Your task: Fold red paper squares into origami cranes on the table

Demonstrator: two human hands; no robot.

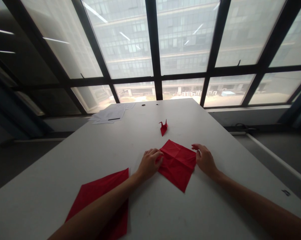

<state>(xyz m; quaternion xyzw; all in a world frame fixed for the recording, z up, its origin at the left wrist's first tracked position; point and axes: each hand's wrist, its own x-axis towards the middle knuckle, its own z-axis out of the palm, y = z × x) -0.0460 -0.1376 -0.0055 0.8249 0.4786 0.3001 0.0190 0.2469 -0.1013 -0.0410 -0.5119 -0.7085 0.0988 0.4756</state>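
A creased red square of paper point(177, 160) lies turned cornerwise on the white table, with crossing fold lines over it. At its left side, my left hand point(150, 162) has its fingers curled round the paper's edge, the thumb bent toward them. My right hand point(206, 160) is at the right corner; its thumb side touches the paper while the forefinger stretches out above, apart from the thumb. Beyond the sheet stands a folded red paper crane point(163, 128). A second, larger red sheet point(97, 190) lies at the near left, partly hidden under my left forearm.
White paper sheets point(107, 114) lie at the table's far left, with a dark pen point(114, 119) on them. The white table point(150, 213) reaches toward tall framed windows. A small dark mark point(286, 192) shows near its right edge.
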